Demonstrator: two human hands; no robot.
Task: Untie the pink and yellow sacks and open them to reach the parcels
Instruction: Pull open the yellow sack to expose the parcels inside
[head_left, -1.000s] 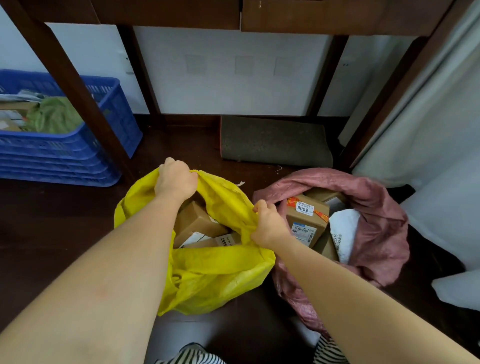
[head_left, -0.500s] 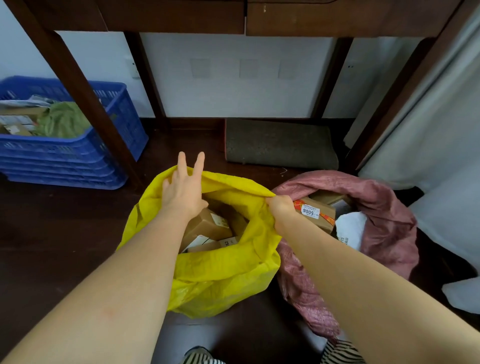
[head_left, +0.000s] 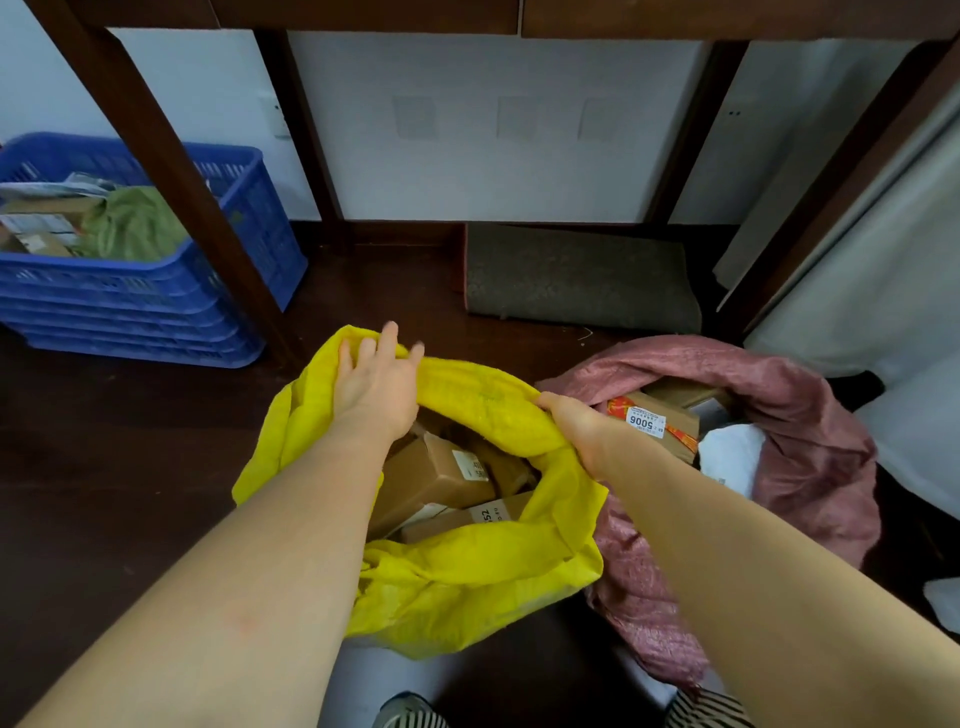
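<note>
The yellow sack (head_left: 467, 577) stands open on the dark floor, with brown cardboard parcels (head_left: 436, 473) showing inside. My left hand (head_left: 376, 379) lies on the sack's far left rim with its fingers spread and straight. My right hand (head_left: 569, 421) grips the right rim of the yellow sack. Beside it on the right, the pink sack (head_left: 810, 447) is open too, holding a parcel with a white "5006" label (head_left: 652, 421) and a white bag (head_left: 732, 457).
A blue plastic crate (head_left: 156, 296) with green cloth and boxes stands at the left behind a slanted dark wooden table leg (head_left: 171, 171). A grey mat (head_left: 576, 275) lies by the wall. White curtain (head_left: 883, 270) hangs at the right. My striped trouser knees show at the bottom.
My left hand let go of the yellow rim and spread its fingers over the far edge. The yellow sack's mouth has widened, showing more parcels. My right hand keeps its grip.
</note>
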